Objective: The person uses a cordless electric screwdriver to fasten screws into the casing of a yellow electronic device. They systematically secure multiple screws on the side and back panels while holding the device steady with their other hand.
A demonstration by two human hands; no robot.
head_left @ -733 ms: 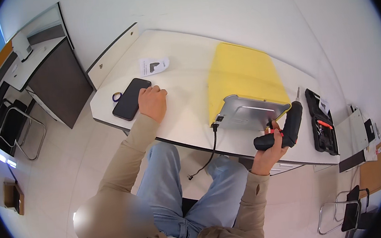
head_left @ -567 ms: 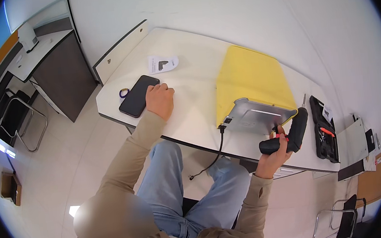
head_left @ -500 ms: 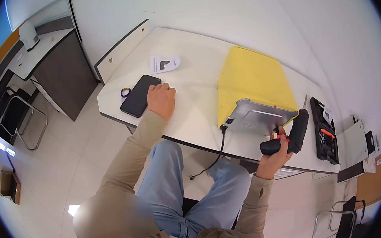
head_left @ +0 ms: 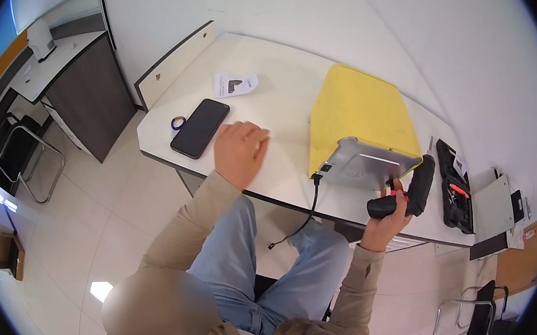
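Observation:
My right hand (head_left: 387, 226) grips a black cordless screwdriver (head_left: 420, 186) with red parts, its thin bit pointing up and away. The tool is beside the right end of a grey metal panel (head_left: 359, 165), the near face of a box-shaped thing with a yellow cover (head_left: 363, 110). A black power cord (head_left: 315, 202) is plugged into the panel's left corner, and its other end hangs past the table edge. Over the table's left part hovers my left hand (head_left: 239, 154), fingers loosely bent and apart, with nothing in it. Close beside it lies a black phone (head_left: 201, 128).
A blue ring (head_left: 177, 122) and a printed paper slip (head_left: 235, 84) lie on the white table (head_left: 271, 57). An open black tool case (head_left: 456, 191) with orange-handled pieces is at the right edge. Chairs (head_left: 34, 154) and another desk (head_left: 90, 94) stand farther off.
My left hand has moved off the phone's edge, rightward and slightly nearer, its fingers now stretching to the right. The right hand keeps the screwdriver in about the same place; the view has shifted slightly.

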